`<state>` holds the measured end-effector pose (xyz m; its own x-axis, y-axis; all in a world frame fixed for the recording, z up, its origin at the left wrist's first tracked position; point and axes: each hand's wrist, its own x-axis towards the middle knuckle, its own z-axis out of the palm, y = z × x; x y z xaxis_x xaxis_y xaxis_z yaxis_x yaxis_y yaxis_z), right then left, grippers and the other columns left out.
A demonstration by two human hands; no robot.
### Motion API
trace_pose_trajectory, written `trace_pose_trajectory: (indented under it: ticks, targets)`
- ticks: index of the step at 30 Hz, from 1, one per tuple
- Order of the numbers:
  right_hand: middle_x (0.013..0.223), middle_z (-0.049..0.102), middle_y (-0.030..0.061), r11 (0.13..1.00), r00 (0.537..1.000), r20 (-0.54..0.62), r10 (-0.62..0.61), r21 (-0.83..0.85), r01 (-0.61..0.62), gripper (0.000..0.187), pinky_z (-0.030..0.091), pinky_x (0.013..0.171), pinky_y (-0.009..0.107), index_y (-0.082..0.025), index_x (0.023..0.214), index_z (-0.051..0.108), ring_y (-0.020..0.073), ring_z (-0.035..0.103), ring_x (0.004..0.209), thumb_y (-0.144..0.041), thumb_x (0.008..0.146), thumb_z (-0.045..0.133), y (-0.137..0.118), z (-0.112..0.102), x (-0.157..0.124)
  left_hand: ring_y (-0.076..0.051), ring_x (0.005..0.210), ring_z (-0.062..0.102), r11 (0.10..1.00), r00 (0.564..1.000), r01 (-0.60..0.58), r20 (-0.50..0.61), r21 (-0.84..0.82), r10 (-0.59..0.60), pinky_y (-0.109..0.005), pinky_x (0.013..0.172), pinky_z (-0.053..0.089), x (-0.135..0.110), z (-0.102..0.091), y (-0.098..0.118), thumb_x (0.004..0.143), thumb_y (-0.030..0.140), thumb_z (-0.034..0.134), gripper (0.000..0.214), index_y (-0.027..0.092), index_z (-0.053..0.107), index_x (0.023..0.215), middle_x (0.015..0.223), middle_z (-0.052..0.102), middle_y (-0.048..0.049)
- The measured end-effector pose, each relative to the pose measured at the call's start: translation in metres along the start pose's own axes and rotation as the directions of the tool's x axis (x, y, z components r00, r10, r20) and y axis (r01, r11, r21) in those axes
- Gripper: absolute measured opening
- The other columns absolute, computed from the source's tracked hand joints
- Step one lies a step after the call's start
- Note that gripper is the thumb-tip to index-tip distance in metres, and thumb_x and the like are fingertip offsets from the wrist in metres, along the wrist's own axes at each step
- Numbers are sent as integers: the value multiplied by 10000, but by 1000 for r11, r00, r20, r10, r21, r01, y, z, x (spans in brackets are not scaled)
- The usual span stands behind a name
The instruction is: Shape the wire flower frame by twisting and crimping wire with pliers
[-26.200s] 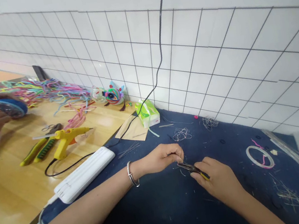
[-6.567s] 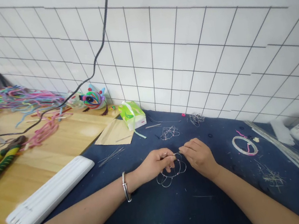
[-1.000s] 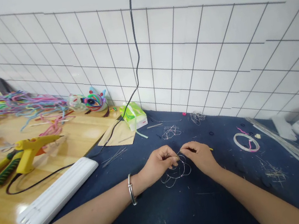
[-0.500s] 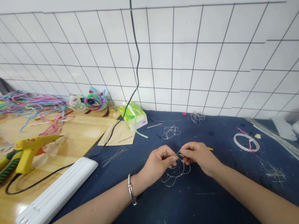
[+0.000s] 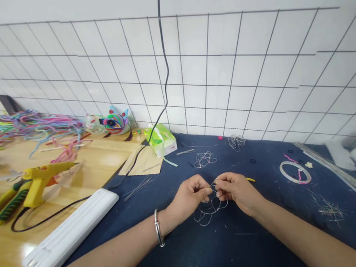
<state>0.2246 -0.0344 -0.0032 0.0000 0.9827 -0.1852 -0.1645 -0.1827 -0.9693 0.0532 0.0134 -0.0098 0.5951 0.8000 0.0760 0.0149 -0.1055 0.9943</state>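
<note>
Both hands meet over the dark blue cloth [image 5: 189, 256]. My left hand [image 5: 190, 195], with a metal bangle on the wrist, pinches the top of a looped thin wire shape [image 5: 209, 207] that hangs below the fingers. My right hand [image 5: 236, 189] pinches the same wire from the right, fingers pressed together. A yellow-tipped tool [image 5: 250, 179] lies just behind my right hand.
A white power strip [image 5: 69, 232] lies at left. On the wooden table [image 5: 1, 249] are a yellow glue gun [image 5: 42, 180], green-handled pliers [image 5: 3, 208] and coloured cords [image 5: 30, 126]. A green tissue pack [image 5: 161, 139], wire tangles [image 5: 205, 159], a white ring [image 5: 294, 172] and straight wires [image 5: 348, 177] lie around.
Over the last second my hands stayed together on the wire shape, with the right fingers closing in on it. The view shifted slightly.
</note>
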Motion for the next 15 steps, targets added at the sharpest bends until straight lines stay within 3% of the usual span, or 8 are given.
trace_pose_trajectory:
  ticks: [5, 15]
  targets:
    - [654, 578, -5, 999, 1000, 16, 5, 32, -5, 260, 463, 528, 236, -151, 756, 604, 82, 531, 532, -376, 662, 693, -1, 1, 0, -68, 534, 515, 992, 995, 90, 51, -91, -86, -195, 538, 413, 1, -1, 4, 742, 247, 606, 154, 134, 548, 829, 668, 575, 12]
    - [620, 566, -11, 999, 999, 32, 34, 40, -35, 288, 468, 550, 246, -151, 772, 595, 86, 533, 536, -392, 654, 699, 2, 4, -3, -73, 539, 521, 984, 982, 159, 115, -80, -149, -202, 534, 436, 2, -4, -2, 738, 276, 593, 176, 132, 566, 836, 689, 586, -1]
